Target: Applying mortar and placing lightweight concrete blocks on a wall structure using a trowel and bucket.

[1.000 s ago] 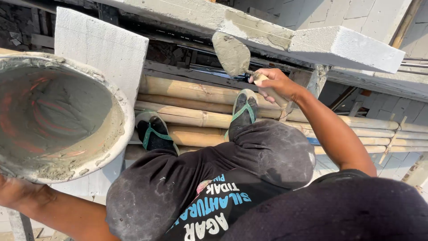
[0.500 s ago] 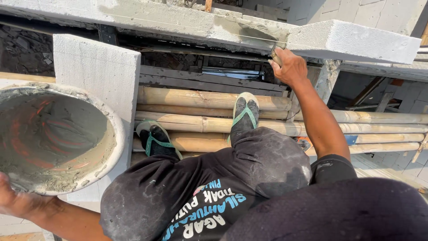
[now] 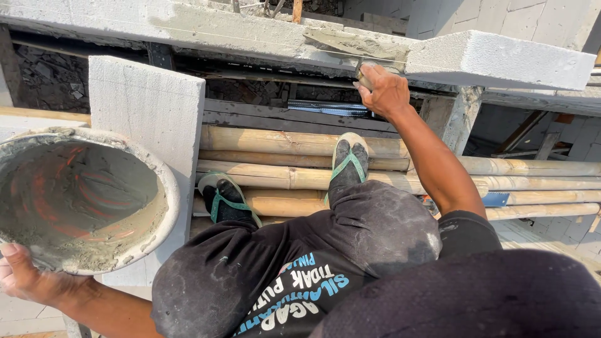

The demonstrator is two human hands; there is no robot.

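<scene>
Right hand (image 3: pixel 383 92) reaching up, fingers curled around trowel (image 3: pixel 357 45) on wall (image 3: pixel 188 25); left hand (image 3: pixel 22 275) gripping bucket (image 3: pixel 166 200) rim.

We see bright sunlight on a course of pale grey block wall (image 3: pixel 188 28). Below it, bamboo poles (image 3: pixel 294 141) lie side by side as scaffold flooring, with dark planks (image 3: pixel 275 116) and rubble (image 3: pixel 53 81) behind them.

One mortar bucket (image 3: pixel 81 200), one trowel (image 3: pixel 357 47), two sandals (image 3: pixel 228 203), two white blocks (image 3: pixel 147 119), several bamboo poles (image 3: pixel 282 141).
</scene>
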